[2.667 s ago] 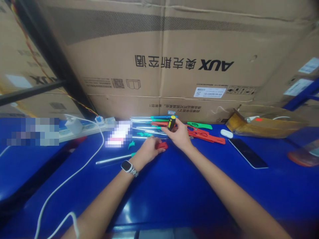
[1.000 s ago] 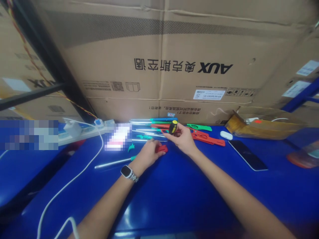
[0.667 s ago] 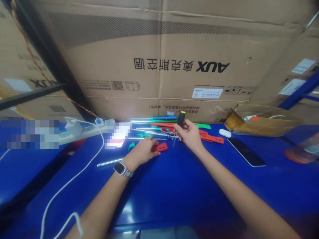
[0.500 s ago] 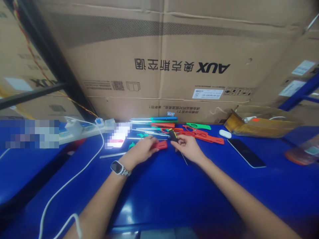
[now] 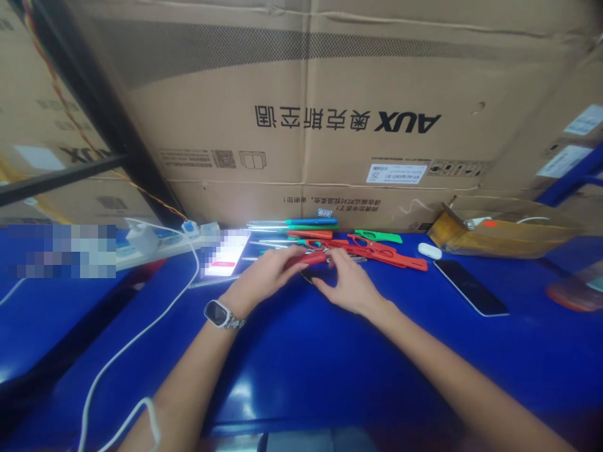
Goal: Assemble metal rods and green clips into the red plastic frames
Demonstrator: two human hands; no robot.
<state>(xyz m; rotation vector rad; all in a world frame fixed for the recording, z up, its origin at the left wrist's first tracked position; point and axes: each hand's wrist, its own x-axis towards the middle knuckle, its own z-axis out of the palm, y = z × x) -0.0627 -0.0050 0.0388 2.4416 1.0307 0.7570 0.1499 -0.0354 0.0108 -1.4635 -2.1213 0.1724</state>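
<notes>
My left hand (image 5: 267, 275), with a watch on its wrist, pinches a small red plastic piece (image 5: 315, 257) just above the blue tabletop (image 5: 330, 370). My right hand (image 5: 347, 284) lies low beside it, fingers curled over a dark-handled screwdriver (image 5: 309, 275). Only the end of the screwdriver's handle shows, left of the fingers. The two hands almost touch. Right behind them lie long red plastic handle parts (image 5: 389, 254), a green one (image 5: 380, 237) and several metal rods with coloured grips (image 5: 294, 223).
A lit phone (image 5: 221, 254) lies to the left and a dark phone (image 5: 471, 287) and white earbud case (image 5: 429, 251) to the right. A power strip (image 5: 155, 243) with a white cable (image 5: 141, 326) runs along the left. A big cardboard box (image 5: 330, 125) walls the back, and a yellowish bag (image 5: 499, 235) lies at back right.
My right hand has turned the screwdriver from upright to lying down and lowered it to the table. My left hand has shifted the red piece slightly up and right, towards the right hand.
</notes>
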